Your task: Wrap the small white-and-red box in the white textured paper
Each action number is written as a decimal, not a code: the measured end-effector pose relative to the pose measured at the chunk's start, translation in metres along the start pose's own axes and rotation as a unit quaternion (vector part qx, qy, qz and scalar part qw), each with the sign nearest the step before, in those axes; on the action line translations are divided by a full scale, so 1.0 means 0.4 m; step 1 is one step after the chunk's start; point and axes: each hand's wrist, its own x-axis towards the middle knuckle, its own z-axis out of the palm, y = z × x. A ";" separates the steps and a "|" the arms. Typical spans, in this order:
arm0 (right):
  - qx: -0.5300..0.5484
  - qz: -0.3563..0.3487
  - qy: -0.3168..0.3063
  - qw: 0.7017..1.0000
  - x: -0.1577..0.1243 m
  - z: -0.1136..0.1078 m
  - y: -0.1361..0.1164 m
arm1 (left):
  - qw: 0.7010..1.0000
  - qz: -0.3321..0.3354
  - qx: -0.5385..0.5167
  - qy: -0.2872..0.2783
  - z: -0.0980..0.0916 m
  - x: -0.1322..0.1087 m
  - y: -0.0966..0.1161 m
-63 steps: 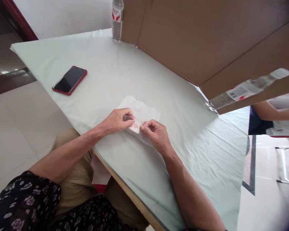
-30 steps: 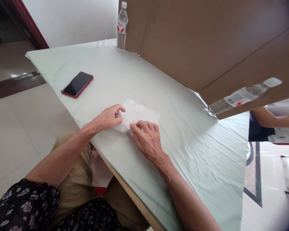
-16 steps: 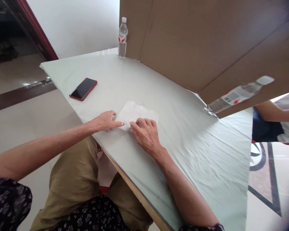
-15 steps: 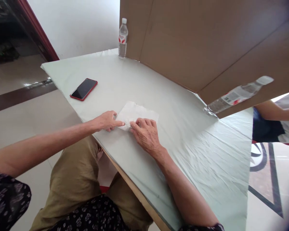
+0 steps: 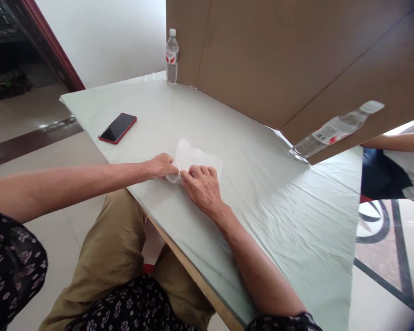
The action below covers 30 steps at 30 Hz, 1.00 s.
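A thin white tissue (image 5: 193, 156) lies on the pale green tablecloth, its near edge bunched up between my hands. My left hand (image 5: 163, 166) is closed on the tissue's left near corner, thumb pointing right. My right hand (image 5: 204, 186) rests over the near right part, with thumb and fingers pinching the same edge; the curled fingers hide some of it. The two thumbs almost meet at the gathered edge.
A phone in a red case (image 5: 117, 128) lies to the left. One water bottle (image 5: 171, 57) stands at the back by a large cardboard panel (image 5: 248, 59); another bottle (image 5: 331, 131) leans at the panel's right. A person's arm (image 5: 396, 141) shows at far right.
My left hand has closed from a spread pose onto the tissue's near left corner. The near edge is now more bunched, and my right hand has shifted slightly left.
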 end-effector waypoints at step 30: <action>0.286 0.224 0.084 0.928 -0.081 -0.098 0.076 | 0.934 0.303 0.160 -0.099 -0.005 -0.059 0.018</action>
